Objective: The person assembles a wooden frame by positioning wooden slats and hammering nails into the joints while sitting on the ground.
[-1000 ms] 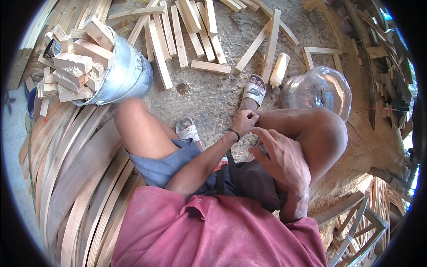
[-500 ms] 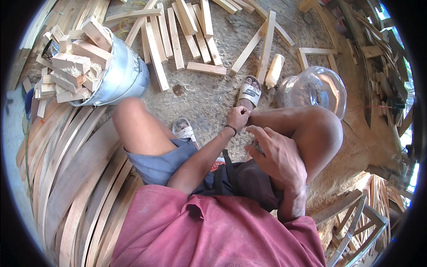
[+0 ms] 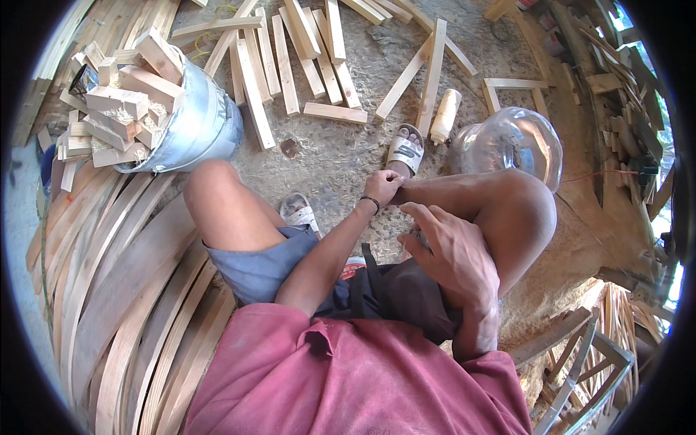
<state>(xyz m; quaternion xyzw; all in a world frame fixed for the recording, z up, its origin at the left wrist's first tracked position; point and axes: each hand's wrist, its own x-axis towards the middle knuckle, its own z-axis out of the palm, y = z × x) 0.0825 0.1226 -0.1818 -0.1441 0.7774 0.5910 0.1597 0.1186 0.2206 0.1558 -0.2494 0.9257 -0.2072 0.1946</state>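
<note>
My left hand (image 3: 383, 187), with a dark bracelet at its wrist, rests against my right lower leg (image 3: 442, 194) just above the ankle. Its fingers are curled in, and whatever they may pinch is hidden. My right hand (image 3: 455, 250) hovers beside the right knee, fingers spread and bent, with nothing seen in it. A white-strapped sandal (image 3: 406, 151) is on my right foot, just beyond the left hand. Another sandal (image 3: 301, 215) shows on my left foot.
A metal bucket (image 3: 210, 119) heaped with wood blocks (image 3: 116, 103) stands at left. Wood strips (image 3: 257, 101) lie ahead on the dusty ground. A pale bottle (image 3: 445, 116) and a big clear plastic container (image 3: 533, 145) sit near my right foot. Long boards (image 3: 138, 268) fill the left side.
My left hand has shifted slightly to the left and up along the leg, its fingers still curled. My right hand has barely moved.
</note>
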